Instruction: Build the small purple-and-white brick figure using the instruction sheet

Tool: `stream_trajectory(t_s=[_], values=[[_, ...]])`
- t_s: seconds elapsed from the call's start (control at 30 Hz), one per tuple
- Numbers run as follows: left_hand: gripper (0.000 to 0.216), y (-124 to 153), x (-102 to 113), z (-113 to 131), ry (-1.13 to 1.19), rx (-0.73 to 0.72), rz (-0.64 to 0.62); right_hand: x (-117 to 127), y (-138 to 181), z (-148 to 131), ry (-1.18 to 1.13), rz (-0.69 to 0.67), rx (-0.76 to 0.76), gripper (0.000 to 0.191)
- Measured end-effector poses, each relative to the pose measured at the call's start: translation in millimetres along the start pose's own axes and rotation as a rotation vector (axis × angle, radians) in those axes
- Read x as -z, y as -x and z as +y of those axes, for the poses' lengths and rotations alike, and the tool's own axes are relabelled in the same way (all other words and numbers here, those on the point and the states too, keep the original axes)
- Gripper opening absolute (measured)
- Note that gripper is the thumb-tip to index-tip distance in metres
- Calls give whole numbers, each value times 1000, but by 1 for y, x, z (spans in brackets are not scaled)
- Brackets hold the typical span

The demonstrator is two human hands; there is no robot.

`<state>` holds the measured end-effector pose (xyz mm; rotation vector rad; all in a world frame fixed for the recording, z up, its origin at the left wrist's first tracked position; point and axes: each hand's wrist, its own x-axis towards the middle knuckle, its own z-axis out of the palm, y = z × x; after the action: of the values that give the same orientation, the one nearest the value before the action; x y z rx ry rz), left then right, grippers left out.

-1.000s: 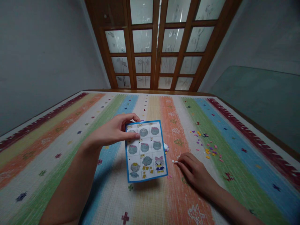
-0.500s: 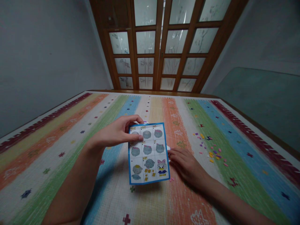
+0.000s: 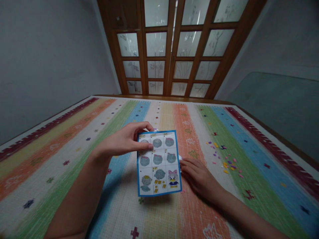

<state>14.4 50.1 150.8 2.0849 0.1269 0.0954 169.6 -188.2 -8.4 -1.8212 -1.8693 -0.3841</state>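
Observation:
My left hand (image 3: 133, 139) pinches the upper left edge of a building-block instruction sheet (image 3: 158, 181), its thumb across the front. The sheet is held up and has a blue border, with a grid of pictures of grey block shapes and a bow-topped figure. My right hand (image 3: 199, 176) rests low at the sheet's right edge, its fingers together and their tips partly hidden. A small white thing (image 3: 180, 157) shows at those fingertips, mostly behind the sheet. Above the sheet's top edge peeks a white and purple bit (image 3: 156, 129), too covered to name.
Small loose purple, yellow and pink blocks (image 3: 229, 162) lie scattered to the right of my right hand. A striped cloth (image 3: 99, 132) covers the table. Wooden doors with glass panes (image 3: 156, 69) stand beyond, and a greenish panel (image 3: 279, 109) is at the right.
The view has shifted very slightly. Both hands and the sheet keep nearly the same places.

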Motion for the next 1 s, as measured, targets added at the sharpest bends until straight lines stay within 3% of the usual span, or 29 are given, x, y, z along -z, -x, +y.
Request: stream_trajectory(t_s=[0.87, 1.0], values=[[28, 1, 0, 2, -2, 0, 0, 2, 1, -3, -24, -15, -9, 18], [29, -1, 2, -3, -37, -11, 22, 9, 7, 5, -38, -4, -151, 11]])
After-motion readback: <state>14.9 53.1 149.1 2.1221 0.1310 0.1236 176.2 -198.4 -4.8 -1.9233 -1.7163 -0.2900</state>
